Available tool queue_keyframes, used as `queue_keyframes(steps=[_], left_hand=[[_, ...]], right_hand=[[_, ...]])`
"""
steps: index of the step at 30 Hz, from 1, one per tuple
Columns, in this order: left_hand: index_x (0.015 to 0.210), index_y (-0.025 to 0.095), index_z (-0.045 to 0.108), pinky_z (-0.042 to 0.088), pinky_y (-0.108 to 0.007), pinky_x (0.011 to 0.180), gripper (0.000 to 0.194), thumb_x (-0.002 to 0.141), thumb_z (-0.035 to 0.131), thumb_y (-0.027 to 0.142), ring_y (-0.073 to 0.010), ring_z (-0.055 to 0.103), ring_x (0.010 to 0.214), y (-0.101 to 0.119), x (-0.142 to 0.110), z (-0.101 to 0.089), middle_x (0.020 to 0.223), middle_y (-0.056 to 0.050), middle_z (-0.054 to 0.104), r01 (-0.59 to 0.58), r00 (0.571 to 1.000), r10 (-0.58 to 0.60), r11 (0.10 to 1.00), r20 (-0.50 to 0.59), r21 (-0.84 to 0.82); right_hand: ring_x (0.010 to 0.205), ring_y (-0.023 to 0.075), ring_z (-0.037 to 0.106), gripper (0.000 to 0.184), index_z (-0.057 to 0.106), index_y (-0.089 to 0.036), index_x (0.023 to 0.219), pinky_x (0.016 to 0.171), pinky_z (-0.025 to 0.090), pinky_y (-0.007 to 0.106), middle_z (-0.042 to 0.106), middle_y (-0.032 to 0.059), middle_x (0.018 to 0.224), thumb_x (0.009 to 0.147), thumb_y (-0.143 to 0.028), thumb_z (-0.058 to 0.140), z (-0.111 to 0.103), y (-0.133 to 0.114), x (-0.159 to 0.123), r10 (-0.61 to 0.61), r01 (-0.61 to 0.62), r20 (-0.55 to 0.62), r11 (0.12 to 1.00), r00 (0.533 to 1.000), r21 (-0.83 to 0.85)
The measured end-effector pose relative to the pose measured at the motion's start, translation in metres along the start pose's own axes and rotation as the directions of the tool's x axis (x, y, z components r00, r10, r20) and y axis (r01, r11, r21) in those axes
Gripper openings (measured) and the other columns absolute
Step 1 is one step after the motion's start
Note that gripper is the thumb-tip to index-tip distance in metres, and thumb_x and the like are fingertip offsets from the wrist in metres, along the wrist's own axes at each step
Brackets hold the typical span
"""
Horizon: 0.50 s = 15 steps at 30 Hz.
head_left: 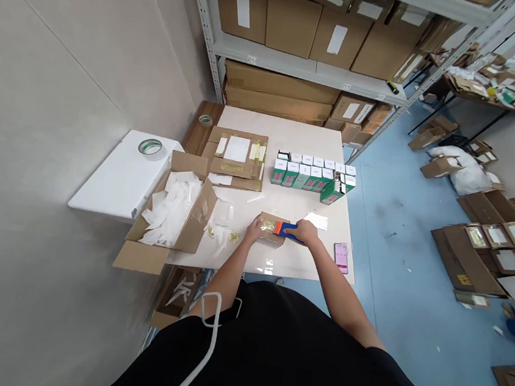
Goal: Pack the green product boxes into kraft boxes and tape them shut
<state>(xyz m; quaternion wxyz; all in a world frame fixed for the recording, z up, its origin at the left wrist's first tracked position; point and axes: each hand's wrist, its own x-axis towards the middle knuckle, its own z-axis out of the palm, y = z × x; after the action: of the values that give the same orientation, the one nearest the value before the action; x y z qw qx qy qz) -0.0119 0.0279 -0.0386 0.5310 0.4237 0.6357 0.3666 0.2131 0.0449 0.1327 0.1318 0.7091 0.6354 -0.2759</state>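
Reaching over the surface (297, 208), we hold both forearms (340, 284) forward, angled in toward each other. Our left hand (254, 228) holds the left end of a small cardboard box (272, 238), which sits near the surface's front edge. Our right hand (307, 231), fingers wrapped around a blue-and-orange tool (285, 228), holds it at the box's taped top. A phone (341, 257) lies to the right.

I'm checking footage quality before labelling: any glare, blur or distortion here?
Head view: small bright reflections on the table near the wearer; head view: the shelving uprights splay towards the top, suggesting wide-angle distortion; head view: left hand and right hand show no obvious blur, but text on the phone is too small to read.
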Motion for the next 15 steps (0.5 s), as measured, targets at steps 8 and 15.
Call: queue_keyframes(steps=[8, 15], left_hand=[[0.153, 0.020, 0.054, 0.042, -0.043, 0.117, 0.063, 0.104, 0.042, 0.058, -0.0327, 0.057, 0.139, 0.008, -0.003, 0.000, 0.149, -0.011, 0.062, 0.005, 0.998, -0.010, 0.996, 0.058, 0.088], [0.151, 0.021, 0.056, 0.041, -0.042, 0.118, 0.062, 0.104, 0.042, 0.058, -0.0314, 0.056, 0.140, 0.009, 0.004, -0.007, 0.149, -0.009, 0.063, 0.014, 0.997, -0.021, 0.996, 0.072, 0.090]], right_hand=[[0.085, 0.0241, 0.072, 0.056, 0.078, -0.018, 0.086, 0.061, 0.040, 0.026, 0.078, 0.0115, 0.094, 0.081, -0.074, 0.073, 0.005, 0.031, -0.003, -0.022, 0.022, -0.010, 0.998, 1.000, 0.055], [0.080, 0.0232, 0.071, 0.054, 0.076, -0.018, 0.082, 0.058, 0.036, 0.027, 0.078, 0.0116, 0.090, 0.081, -0.072, 0.073, 0.017, 0.065, -0.004, 0.033, -0.031, -0.025, 0.996, 0.999, 0.090]])
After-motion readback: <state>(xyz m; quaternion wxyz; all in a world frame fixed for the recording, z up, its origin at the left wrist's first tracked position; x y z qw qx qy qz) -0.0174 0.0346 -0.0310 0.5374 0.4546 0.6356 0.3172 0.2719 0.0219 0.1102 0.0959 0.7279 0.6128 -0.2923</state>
